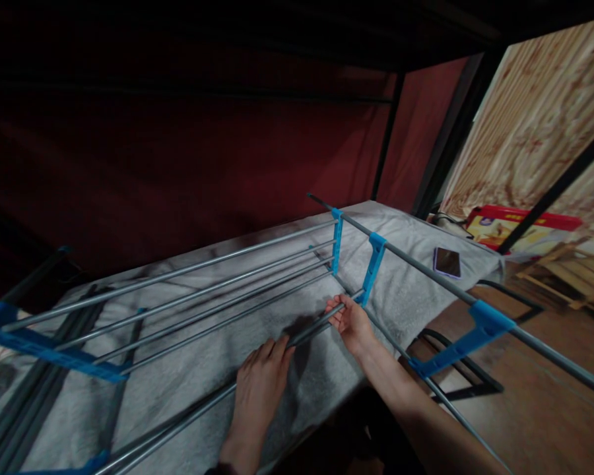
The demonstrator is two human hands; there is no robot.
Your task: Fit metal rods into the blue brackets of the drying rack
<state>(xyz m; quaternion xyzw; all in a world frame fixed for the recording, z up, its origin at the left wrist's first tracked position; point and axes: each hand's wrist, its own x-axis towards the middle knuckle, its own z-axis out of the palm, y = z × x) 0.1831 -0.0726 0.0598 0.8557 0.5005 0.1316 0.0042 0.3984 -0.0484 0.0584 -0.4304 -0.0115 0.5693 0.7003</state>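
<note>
A partly assembled rack of grey metal tubes and blue plastic brackets stands on a grey blanket (406, 307). My left hand (263, 379) is wrapped over a metal tube (311, 330), fingers closed. Further along, my right hand (350, 323) pinches that tube close to its far end, beside the middle blue bracket (373, 267). Whether the tube sits in the bracket's hole is hard to see. Behind, several parallel tubes (202, 287) join the far blue bracket (336, 241) to the left blue bracket (54, 349). A long rail (426, 269) runs through the bracket tops on the right.
Another blue bracket (460, 343) hangs on the rail at right. Loose dark tubes (34, 402) lie at left. A phone (447, 262) rests on the blanket. Beyond are a red and yellow box (519, 224), a black metal frame (490, 386) and a dark red curtain (202, 171).
</note>
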